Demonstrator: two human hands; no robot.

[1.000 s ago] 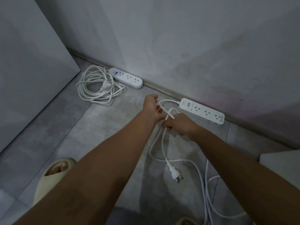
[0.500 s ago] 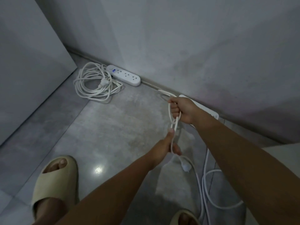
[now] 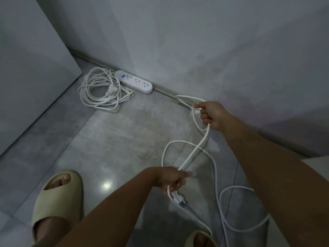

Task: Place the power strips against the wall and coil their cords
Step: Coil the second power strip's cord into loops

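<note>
A white power strip lies against the wall at the back, its coiled cord beside it on the left. My right hand grips a loop of the second white cord near the wall. That cord runs taut down to my left hand, which holds it close to the plug. More of this cord lies in loose loops on the floor at lower right. The second strip is hidden behind my right hand and arm.
Grey tiled floor meets a grey wall along a baseboard. A flat panel leans at the left. My feet in beige slides stand at the bottom; the other slide touches the cord.
My left hand slid down the cord toward me, away from my right hand, stretching the cord between them. The plug has lifted with my left hand. My right hand stays near the wall.
</note>
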